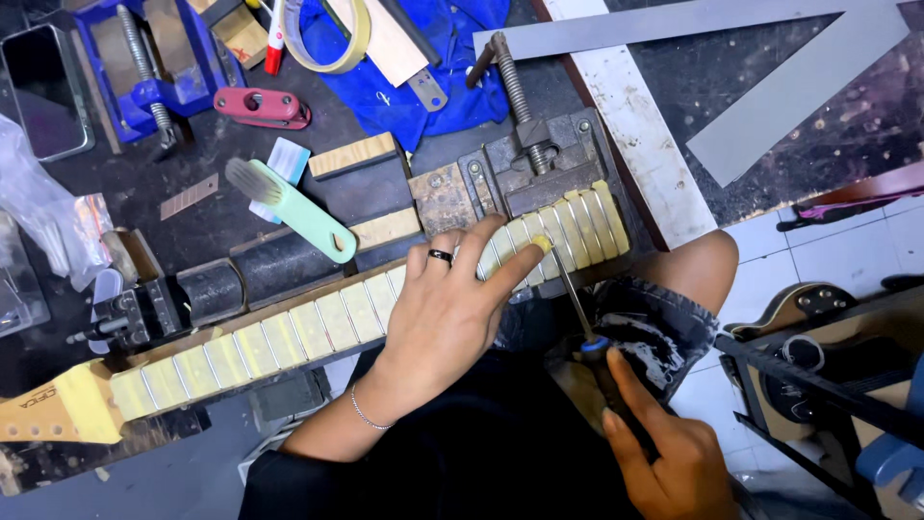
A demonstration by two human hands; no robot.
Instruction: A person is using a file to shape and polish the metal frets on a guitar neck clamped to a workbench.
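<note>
Left hand [445, 313] lay flat and spread on the guitar neck [318, 327], fingers loosely apart, with a dark ring on one finger and a thin bracelet at the wrist; its forefinger stretched to the right and pressed down beside the tip of the file [576, 303]. That neck ran slantwise across the dark counter [144, 183], its headstock low at the left edge and its heel higher at the right, and its fingerboard was covered in pale yellow tape between the bare metal frets. Near the headstock a small clamp [130, 313] sat just behind the neck. Farther back lay a green-handled brush [298, 212], a red tool [262, 106], a blue vise [144, 58], a roll of tape [332, 39] and a blue cloth [423, 67]. At the heel end a rusty metal vise [539, 159] held the neck, its screw pointing away from the person. Lower right, the right hand [669, 457] was closed around the file's dark handle, the thin steel shaft rising to touch the last frets by the left forefinger. Right of the counter, pale floor tiles [828, 255] showed.
</note>
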